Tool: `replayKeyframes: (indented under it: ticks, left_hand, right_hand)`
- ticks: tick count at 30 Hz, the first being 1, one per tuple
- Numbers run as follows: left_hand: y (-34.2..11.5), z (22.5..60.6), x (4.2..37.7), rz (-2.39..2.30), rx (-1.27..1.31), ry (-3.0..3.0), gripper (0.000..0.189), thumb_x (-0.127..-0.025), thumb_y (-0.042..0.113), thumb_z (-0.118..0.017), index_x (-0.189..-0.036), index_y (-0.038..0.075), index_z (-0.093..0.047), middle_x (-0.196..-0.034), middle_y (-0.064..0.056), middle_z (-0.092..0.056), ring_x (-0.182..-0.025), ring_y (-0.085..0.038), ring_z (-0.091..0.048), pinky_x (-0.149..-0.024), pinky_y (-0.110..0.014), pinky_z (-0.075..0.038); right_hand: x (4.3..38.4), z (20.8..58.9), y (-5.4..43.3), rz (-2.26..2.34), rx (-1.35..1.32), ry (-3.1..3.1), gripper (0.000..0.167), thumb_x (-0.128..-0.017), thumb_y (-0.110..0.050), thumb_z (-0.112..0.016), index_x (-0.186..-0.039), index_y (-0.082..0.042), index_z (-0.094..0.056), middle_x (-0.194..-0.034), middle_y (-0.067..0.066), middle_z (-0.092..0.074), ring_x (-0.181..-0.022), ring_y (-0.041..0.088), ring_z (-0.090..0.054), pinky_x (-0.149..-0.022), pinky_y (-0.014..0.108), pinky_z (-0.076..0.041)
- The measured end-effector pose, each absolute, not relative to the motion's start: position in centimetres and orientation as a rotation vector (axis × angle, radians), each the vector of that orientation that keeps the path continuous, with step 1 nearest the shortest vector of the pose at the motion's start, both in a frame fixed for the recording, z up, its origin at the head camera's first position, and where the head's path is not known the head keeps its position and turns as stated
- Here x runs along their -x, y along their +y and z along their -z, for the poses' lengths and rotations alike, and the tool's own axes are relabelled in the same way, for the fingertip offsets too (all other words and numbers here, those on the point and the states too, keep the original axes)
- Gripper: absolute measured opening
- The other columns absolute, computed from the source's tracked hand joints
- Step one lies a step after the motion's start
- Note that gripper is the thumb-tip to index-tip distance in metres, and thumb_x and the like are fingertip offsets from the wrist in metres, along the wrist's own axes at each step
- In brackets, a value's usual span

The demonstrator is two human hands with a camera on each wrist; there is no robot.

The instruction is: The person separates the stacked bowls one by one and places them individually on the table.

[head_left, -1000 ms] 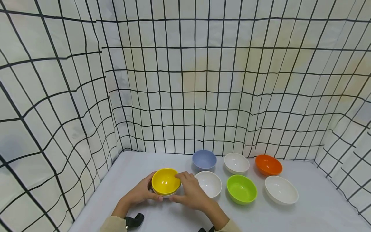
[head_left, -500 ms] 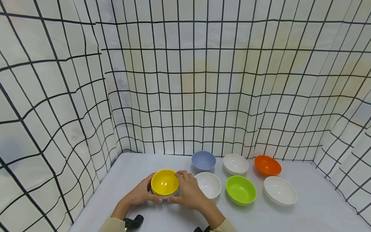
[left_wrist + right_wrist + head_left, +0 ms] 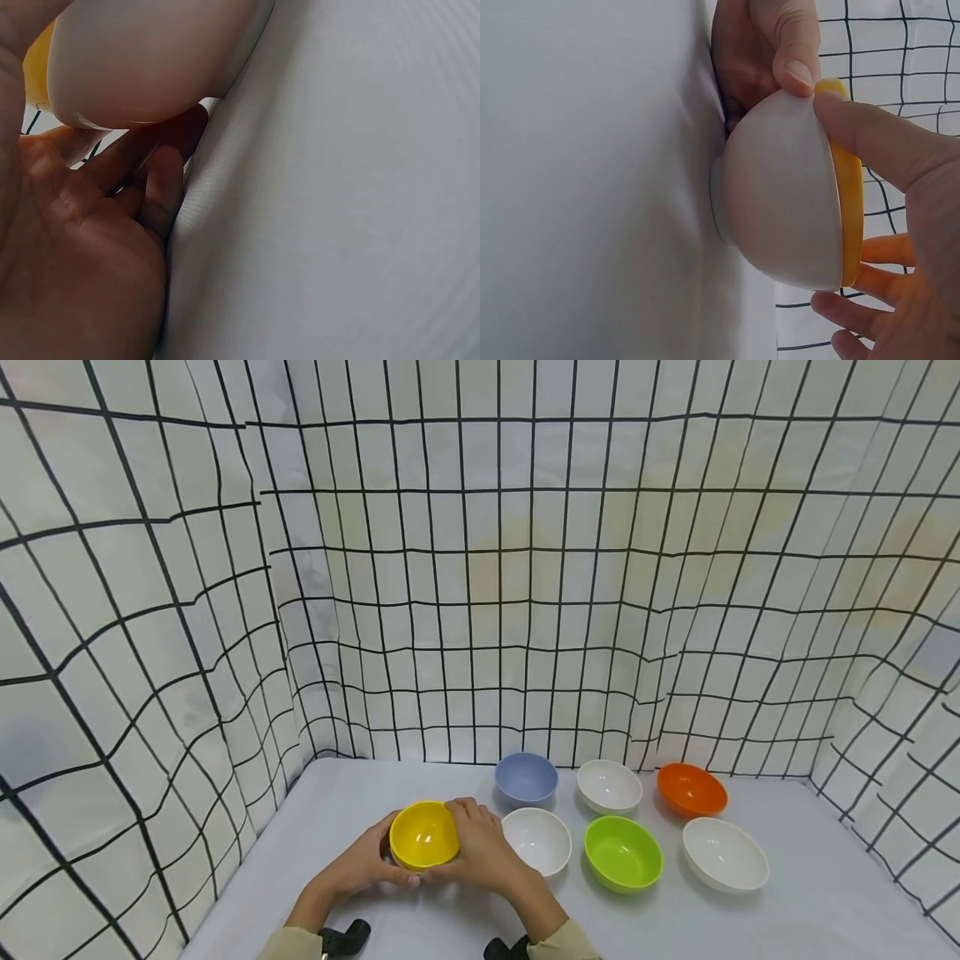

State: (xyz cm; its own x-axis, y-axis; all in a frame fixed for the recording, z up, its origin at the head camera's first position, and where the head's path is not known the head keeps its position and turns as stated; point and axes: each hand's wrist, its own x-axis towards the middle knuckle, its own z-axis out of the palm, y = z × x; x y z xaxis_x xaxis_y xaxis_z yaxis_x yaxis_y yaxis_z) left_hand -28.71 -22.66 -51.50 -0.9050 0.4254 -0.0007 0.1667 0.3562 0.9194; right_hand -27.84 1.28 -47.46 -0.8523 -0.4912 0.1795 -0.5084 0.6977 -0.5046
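A yellow bowl point(image 3: 422, 837) sits nested in a white bowl point(image 3: 784, 199), which stands on its foot on the white tabletop. My left hand point(image 3: 366, 862) holds the white bowl from the left, thumb at the near side and fingers curving behind it. From the right, my right hand point(image 3: 486, 853) grips the yellow bowl, its thumb at the near rim and fingers over the far right side. The right wrist view shows the yellow rim standing out of the white bowl; the head view hides nearly all of the white one.
To the right stand a blue bowl point(image 3: 527, 780), a back white bowl point(image 3: 610, 787), an orange bowl point(image 3: 692, 791), a nearer white bowl point(image 3: 537, 843) beside my right hand, a green bowl point(image 3: 623, 855) and a wide white bowl point(image 3: 725, 855). Black-gridded white walls point(image 3: 480, 568) enclose the table point(image 3: 817, 877).
My right hand has shifted slightly left and farther over the yellow bowl's right side. The left hand stays nearly where it was. The view has tilted a little.
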Motion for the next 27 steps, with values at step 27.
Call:
replayKeyframes:
  ticks: [27]
  left_hand:
    - [-22.53,51.36,28.66,-1.557,-0.535,2.395,0.092,-0.079,0.029,-0.089,-0.153,0.013,-0.038,-0.149,-0.008,-0.053,-0.137,-0.03,-0.049,-0.121,-0.062,-0.031]
  right_hand:
    - [27.97,48.23,0.37,-0.898,-0.762,-2.809,0.11,-0.068,-0.063,-0.087,-0.151,-0.006,-0.041,-0.143,0.011,-0.055,-0.128,0.026,-0.052,-0.111,0.052,-0.043]
